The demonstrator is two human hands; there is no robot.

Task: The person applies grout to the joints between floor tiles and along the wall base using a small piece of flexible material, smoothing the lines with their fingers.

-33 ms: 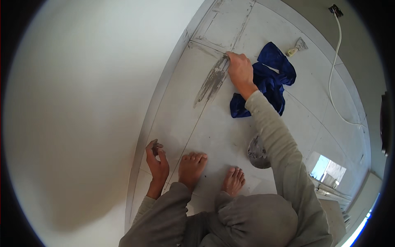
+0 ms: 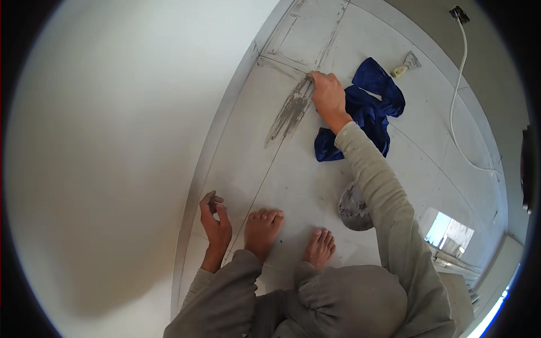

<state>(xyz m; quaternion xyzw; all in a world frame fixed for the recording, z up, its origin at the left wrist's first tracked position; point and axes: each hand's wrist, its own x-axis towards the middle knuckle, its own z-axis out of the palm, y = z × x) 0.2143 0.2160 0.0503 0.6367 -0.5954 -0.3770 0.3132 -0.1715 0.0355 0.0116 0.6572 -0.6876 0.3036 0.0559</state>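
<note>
My right hand (image 2: pixel 328 96) reaches out to the white tiled floor (image 2: pixel 301 180), its fingers pinched together at a tile joint. Whatever it grips is too small and too covered by the fingers to make out. Streaks of wet grey grout (image 2: pixel 290 117) run across the joint just below those fingertips. By the wall on the left, my left hand (image 2: pixel 216 225) is raised with curled fingers around a dab of dark grey grout (image 2: pixel 213 203). A round bowl (image 2: pixel 355 209) smeared with grout stands under my right forearm, which partly hides it.
A crumpled dark blue cloth (image 2: pixel 366 115) lies right of my right hand. Beyond it rests a putty knife (image 2: pixel 407 64) with a pale handle. A white cable (image 2: pixel 454 107) hangs down the right wall. My bare feet (image 2: pixel 264 234) are on the tiles beside the left wall (image 2: pixel 124 141).
</note>
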